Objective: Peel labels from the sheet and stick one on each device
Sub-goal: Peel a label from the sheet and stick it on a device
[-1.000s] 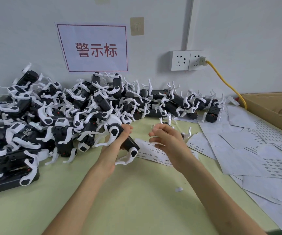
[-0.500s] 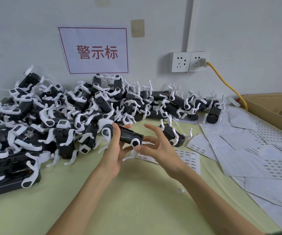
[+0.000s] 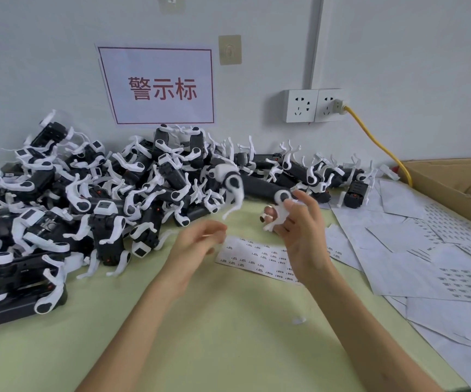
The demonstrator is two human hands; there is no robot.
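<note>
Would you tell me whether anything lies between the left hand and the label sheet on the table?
Nothing visible does. The left hand hovers, blurred, just left of the label sheet, with only bare table between them. The right hand holds a device above the sheet's far edge, not in that path.

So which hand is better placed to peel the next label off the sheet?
Left, probably: the left hand hovers, seemingly empty, beside the label sheet, while the right hand holds the device raised.
</note>
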